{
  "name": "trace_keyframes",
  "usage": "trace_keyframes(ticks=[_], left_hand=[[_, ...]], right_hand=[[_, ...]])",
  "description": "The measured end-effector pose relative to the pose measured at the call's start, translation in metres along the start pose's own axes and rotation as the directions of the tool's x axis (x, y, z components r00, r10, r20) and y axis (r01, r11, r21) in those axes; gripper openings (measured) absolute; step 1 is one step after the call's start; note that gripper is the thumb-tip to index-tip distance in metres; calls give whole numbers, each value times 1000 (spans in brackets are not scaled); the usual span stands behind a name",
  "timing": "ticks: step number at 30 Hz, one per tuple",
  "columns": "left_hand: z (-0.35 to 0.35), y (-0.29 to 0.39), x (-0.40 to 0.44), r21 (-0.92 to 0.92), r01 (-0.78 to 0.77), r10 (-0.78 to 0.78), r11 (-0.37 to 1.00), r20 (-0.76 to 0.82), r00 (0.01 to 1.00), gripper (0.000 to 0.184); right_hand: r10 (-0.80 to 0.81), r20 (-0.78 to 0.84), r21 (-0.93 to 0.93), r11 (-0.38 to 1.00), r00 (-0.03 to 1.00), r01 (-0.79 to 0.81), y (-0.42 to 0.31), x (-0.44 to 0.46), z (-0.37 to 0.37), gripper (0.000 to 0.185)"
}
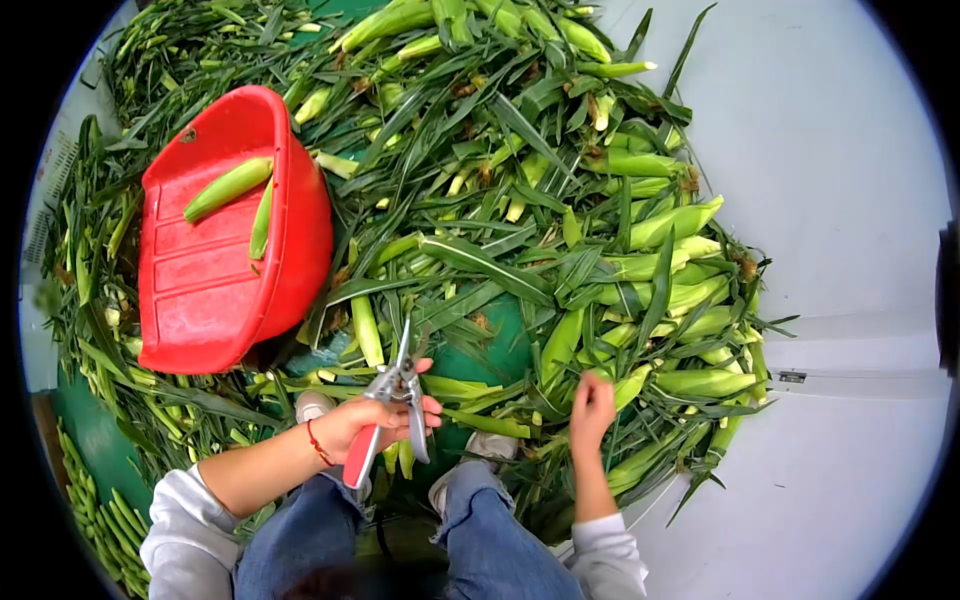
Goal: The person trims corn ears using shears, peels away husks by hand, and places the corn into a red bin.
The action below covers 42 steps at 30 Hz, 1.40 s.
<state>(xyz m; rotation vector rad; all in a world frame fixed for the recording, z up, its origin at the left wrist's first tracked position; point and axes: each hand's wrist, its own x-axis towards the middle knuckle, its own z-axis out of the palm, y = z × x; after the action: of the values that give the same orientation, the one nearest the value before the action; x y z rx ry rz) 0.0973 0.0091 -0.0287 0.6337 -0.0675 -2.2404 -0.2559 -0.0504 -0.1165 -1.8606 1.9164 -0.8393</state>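
Your left hand point(388, 415) is wrapped around a pair of metal pruning shears with a red-coated handle point(361, 456), which lie across your palm with the blade end pointing up and away from you. A thin red cord bracelet point(319, 443) circles that wrist. Your right hand point(592, 413) is curled into a loose fist, fingers drawn in, just above the near part of the heap; you cannot tell from this angle whether anything is pinched inside it.

In front of you and to your right spreads a large heap of green-husked ears of corn point(706, 384), tangled with long, dark green, strap-like leaves point(487, 262). Several ears lie close beside your right fist, their pale cut ends and brown silk showing.

Ahead and to your left, a bright red, scoop-shaped plastic tub point(200, 285) rests tilted on the leaves, with two green ears point(228, 188) inside it. Bare patches of a green floor point(490, 345) show between the leaves. A smooth, pale grey surface point(830, 220) borders the heap on the right, and at the lower left many slim green ears point(105, 535) lie together.
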Motion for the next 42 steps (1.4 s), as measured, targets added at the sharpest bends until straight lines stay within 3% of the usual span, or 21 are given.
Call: trace_keyframes(ticks=[1,3,5,8,10,12,13,16,18,19,20,21,23,24,25,30,33,37,39,41,42], left_hand=[[-2,-6,4,8,10,-10,1000,3,1000,82],[-11,-20,12,33,47,-46,998,-27,999,84],[-12,-29,16,173,45,-34,984,-63,997,85],[-9,-34,15,333,-14,47,943,-92,995,84],[-15,-28,14,526,-50,129,849,-113,985,82],[-21,-21,17,648,-97,238,755,-133,962,71],[-24,-20,20,725,-92,310,683,-174,935,62],[-31,-15,22,724,-34,307,689,-249,919,63],[-30,-16,21,787,-112,392,607,-174,903,66],[-28,-15,20,816,-152,434,558,-130,892,68],[-24,-10,15,913,-108,453,394,-91,887,72],[-25,-12,14,858,-164,480,487,-106,871,70],[-20,2,7,837,-167,435,521,-91,896,69],[-22,6,6,817,-161,380,554,-76,922,68],[-25,7,3,792,-150,320,592,-61,946,66],[-26,-16,8,633,-123,198,764,-50,979,60],[-35,-15,6,718,-103,235,688,-87,968,63],[-42,6,5,689,-84,144,720,-31,989,63],[-43,1,5,662,-76,122,746,-24,992,65],[-46,-7,5,616,-68,97,785,-13,995,67],[-46,-9,2,514,-44,64,857,-20,998,68]], right_hand=[[110,-44,97,990,993,-105,2,21,8,18],[212,201,23,975,956,-221,19,63,28,35],[458,358,-319,879,814,-355,20,90,53,50],[547,257,-310,828,797,-468,22,97,84,55],[611,403,84,717,681,-692,19,82,80,52],[539,568,372,506,622,-778,-7,65,68,49],[472,631,473,395,615,-788,-33,46,61,47],[287,660,579,395,695,-713,-107,9,58,54],[188,604,698,344,774,-628,-153,-4,61,65],[154,563,755,303,812,-581,-174,-5,64,69],[109,524,813,234,845,-534,-186,-4,69,63],[118,525,819,202,843,-538,-194,0,69,56],[146,519,832,139,842,-537,-204,11,67,41],[71,536,836,94,841,-541,-200,25,66,34],[102,569,821,-24,816,-570,-198,39,63,42],[149,637,737,170,756,-655,-189,58,64,44],[252,699,667,105,669,-737,-193,69,61,46],[377,440,823,194,815,-534,-185,79,67,34],[424,457,830,112,782,-546,-181,106,50,21],[321,456,846,134,830,-517,-164,135,40,26],[350,412,874,108,841,-473,-160,143,34,30]])
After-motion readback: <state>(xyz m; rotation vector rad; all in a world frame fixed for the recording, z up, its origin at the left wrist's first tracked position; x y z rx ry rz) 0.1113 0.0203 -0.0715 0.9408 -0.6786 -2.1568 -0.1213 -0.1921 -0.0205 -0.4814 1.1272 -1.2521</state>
